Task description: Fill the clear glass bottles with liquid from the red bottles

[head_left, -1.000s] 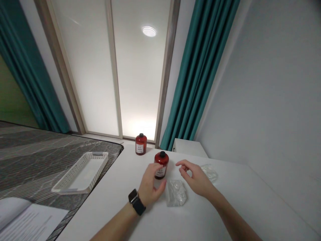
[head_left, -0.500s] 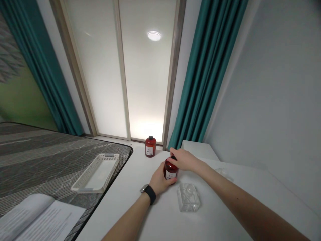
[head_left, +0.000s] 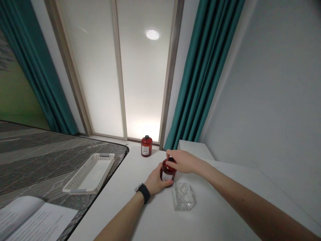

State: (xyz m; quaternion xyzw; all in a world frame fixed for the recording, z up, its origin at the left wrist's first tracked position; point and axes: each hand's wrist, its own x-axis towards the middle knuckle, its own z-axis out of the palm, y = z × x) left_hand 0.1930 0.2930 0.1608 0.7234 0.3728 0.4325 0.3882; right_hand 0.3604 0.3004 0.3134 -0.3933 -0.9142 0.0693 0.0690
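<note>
A dark red bottle (head_left: 167,175) with a white label and a black cap stands upright on the white tabletop (head_left: 160,221). Wrapped around its lower body is my left hand (head_left: 156,180), which wears a watch on the wrist. From above, my right hand (head_left: 182,160) grips the bottle's black cap (head_left: 171,159), mostly hidden by the fingers. Just in front of the bottle lies a clear, faceted transparent container (head_left: 183,196). A second red bottle (head_left: 146,147) with a black cap stands farther back, untouched.
To the left, a white perforated basket (head_left: 67,188) and an open book (head_left: 47,221) lie on a dark patterned mat-like surface (head_left: 50,157). A white box-shaped piece (head_left: 195,149) stands behind my right hand, near the teal curtain (head_left: 193,90) and the wall.
The whole view has shifted slightly, with everything a little farther left. Both hands keep their hold on the bottle, and the right fingers have moved slightly at the cap.
</note>
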